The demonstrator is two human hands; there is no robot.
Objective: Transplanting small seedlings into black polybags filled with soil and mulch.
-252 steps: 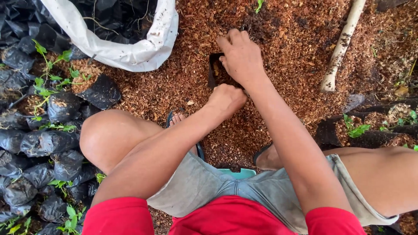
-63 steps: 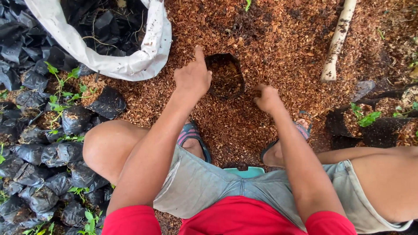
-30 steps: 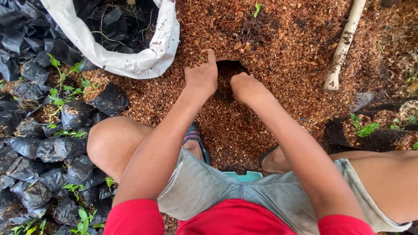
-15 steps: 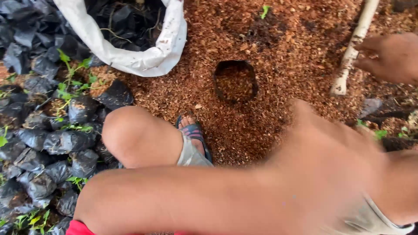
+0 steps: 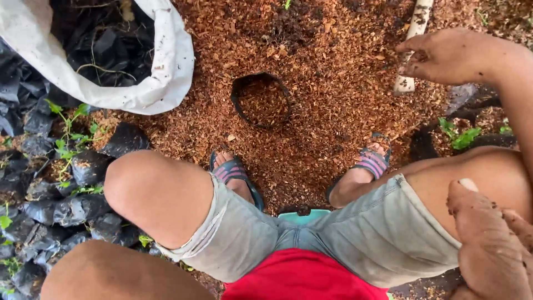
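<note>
Head view, I log: black grow bag (image 5: 262,100) holding brown husk, white sack (image 5: 111,83) holding black bags. Right hand (image 5: 452,55) loosely open beside a pale handle (image 5: 411,50), gripping nothing; left hand (image 5: 491,250) open, empty.

Both hands left the black planting bag (image 5: 261,100): the right hand (image 5: 449,55) moved far right beside the pale stick (image 5: 413,39); the left hand (image 5: 488,250) crossed to the near right.

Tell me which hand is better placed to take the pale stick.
Right. The right hand hovers open beside the pale stick, fingertips almost on it; the left hand sits down by the thigh, farther from it.
</note>
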